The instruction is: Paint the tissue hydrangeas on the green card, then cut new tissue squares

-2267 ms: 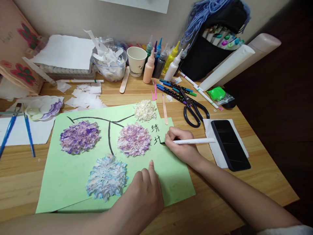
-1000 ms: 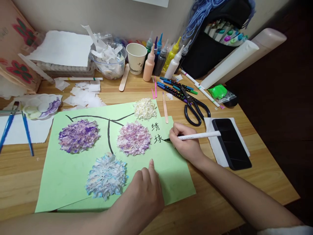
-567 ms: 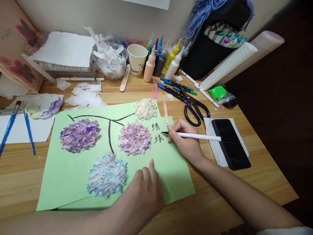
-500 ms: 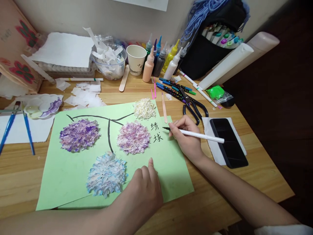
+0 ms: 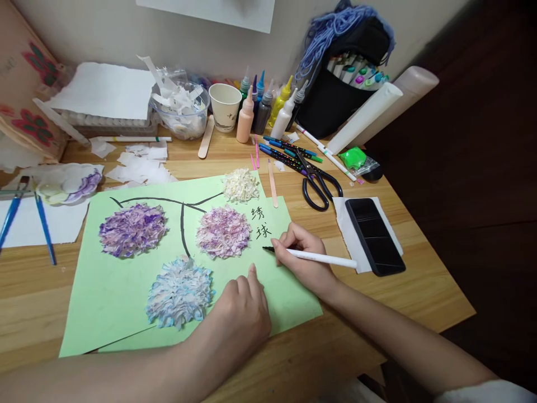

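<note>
My right hand (image 5: 304,254) is closed around a white brush pen (image 5: 321,257), its black tip beside the green paper just below two black handwritten characters (image 5: 260,222). My left hand (image 5: 245,308) rests on the lower part of the green paper (image 5: 113,302), one finger stretched forward and the others bent, partly hidden. On the paper are textured flowers of crumpled scraps: a purple one (image 5: 133,229), a pink-purple one (image 5: 224,231), a blue-white one (image 5: 180,292) and a cream one (image 5: 240,185). Black drawn stems (image 5: 183,224) link them.
Black-handled scissors (image 5: 315,193) and patterned pens (image 5: 279,152) lie behind my right hand. A phone (image 5: 375,236) rests on white tissue at the right. Along the back stand a paper cup (image 5: 225,106), paint bottles (image 5: 245,120) and a bowl of scraps (image 5: 184,115). Paintbrushes (image 5: 44,226) lie left.
My right hand has moved the pen tip down from beside the second character to below it. My left hand stays on the paper. The whole view has shifted slightly.
</note>
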Tool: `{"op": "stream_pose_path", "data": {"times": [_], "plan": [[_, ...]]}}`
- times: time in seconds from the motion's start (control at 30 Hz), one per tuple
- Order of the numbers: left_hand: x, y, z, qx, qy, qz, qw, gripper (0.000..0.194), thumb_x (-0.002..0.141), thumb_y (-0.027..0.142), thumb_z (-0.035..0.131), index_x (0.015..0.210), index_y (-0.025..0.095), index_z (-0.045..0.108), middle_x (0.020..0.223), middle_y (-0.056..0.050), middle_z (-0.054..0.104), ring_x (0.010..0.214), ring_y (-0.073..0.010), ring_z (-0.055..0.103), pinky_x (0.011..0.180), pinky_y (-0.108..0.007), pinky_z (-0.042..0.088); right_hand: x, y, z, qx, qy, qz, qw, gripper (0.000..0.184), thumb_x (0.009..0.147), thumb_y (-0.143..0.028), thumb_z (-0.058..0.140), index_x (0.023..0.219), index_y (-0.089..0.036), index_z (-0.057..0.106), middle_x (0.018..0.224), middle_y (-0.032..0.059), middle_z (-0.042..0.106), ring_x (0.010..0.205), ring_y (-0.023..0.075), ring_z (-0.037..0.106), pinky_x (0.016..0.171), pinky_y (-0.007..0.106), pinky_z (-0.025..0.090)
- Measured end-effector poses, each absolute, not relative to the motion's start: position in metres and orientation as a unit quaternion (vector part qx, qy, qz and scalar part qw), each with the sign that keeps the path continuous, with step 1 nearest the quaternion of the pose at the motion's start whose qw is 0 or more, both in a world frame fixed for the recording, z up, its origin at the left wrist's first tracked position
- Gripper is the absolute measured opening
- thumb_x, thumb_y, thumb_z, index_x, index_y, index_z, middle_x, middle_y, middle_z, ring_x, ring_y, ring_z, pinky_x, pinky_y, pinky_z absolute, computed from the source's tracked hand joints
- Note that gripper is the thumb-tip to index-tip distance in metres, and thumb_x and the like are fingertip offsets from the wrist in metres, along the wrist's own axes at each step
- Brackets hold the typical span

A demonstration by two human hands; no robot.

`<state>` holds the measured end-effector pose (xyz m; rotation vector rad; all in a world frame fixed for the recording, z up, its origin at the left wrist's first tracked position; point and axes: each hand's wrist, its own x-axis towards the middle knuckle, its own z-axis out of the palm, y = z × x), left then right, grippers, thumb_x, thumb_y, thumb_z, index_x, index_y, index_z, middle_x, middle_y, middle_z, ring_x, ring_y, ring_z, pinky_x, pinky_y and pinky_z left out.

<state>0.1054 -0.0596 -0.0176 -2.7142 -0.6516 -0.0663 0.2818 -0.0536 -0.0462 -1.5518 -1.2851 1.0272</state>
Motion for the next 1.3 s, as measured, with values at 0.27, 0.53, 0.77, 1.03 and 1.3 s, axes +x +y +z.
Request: {"op": "stream_pose_path", "data": {"times": [0.27, 0.53, 0.77, 1.03, 1.3], "plan": [[0.1054, -0.0595, -0.0175, -0.962, -0.223, -0.018, 0.156, 0.034, 0.075, 0.011, 0.060, 0.106, -0.002, 0.064, 0.057, 0.000, 0.051, 0.047, -0.0105, 0.047, 0.044, -0.025, 0.024, 0.2823, -0.0545, -0.0468, -0.641, -0.554, 0.369, 0.383, 0.030, 0.083, -0.029, 0.056, 0.061, -0.021, 0.037, 0.054, -0.0058, 0.042, 0.051, 0.0098, 0.040, 0.052, 0.024, 0.032], [0.1056, -0.0582, -0.0163, -0.962, -0.223, -0.030, 0.157, 0.032, 0.074, 0.009, 0.060, 0.104, -0.001, 0.066, 0.055, 0.000, 0.051, 0.046, -0.0096, 0.047, 0.043, -0.024, 0.026, 0.2840, -0.0563, -0.0484, -0.635, -0.542, 0.340, 0.433, 0.032, 0.084, -0.024, 0.054, 0.061, -0.022, 0.032, 0.053, -0.0066, 0.034, 0.049, 0.0089, 0.034, 0.049, 0.024, 0.029], [0.1054, -0.0579, -0.0165, -0.963, -0.221, -0.039, 0.151, 0.035, 0.071, 0.006, 0.056, 0.104, -0.001, 0.067, 0.053, 0.000, 0.051, 0.044, -0.0105, 0.047, 0.041, -0.023, 0.027, 0.2841, -0.0557, -0.0470, -0.647, -0.561, 0.344, 0.386, 0.031, 0.084, -0.025, 0.055, 0.061, -0.021, 0.034, 0.055, -0.0060, 0.038, 0.051, 0.0089, 0.038, 0.051, 0.023, 0.031], [0.1057, -0.0578, -0.0153, -0.962, -0.225, -0.031, 0.149, 0.034, 0.074, 0.005, 0.053, 0.104, 0.000, 0.068, 0.053, -0.001, 0.051, 0.045, -0.0106, 0.047, 0.041, -0.023, 0.029, 0.2855, -0.0556, -0.0491, -0.645, -0.550, 0.345, 0.403, 0.031, 0.084, -0.025, 0.054, 0.062, -0.021, 0.034, 0.054, -0.0061, 0.040, 0.051, 0.0092, 0.040, 0.050, 0.023, 0.031], [0.1063, -0.0582, -0.0180, -0.965, -0.222, -0.033, 0.138, 0.037, 0.072, 0.005, 0.052, 0.105, -0.001, 0.067, 0.054, -0.001, 0.052, 0.045, -0.0111, 0.047, 0.041, -0.023, 0.030, 0.2851, -0.0559, -0.0482, -0.637, -0.582, 0.331, 0.382, 0.031, 0.083, -0.023, 0.053, 0.061, -0.021, 0.032, 0.054, -0.0061, 0.041, 0.049, 0.0084, 0.039, 0.049, 0.023, 0.031]]}}
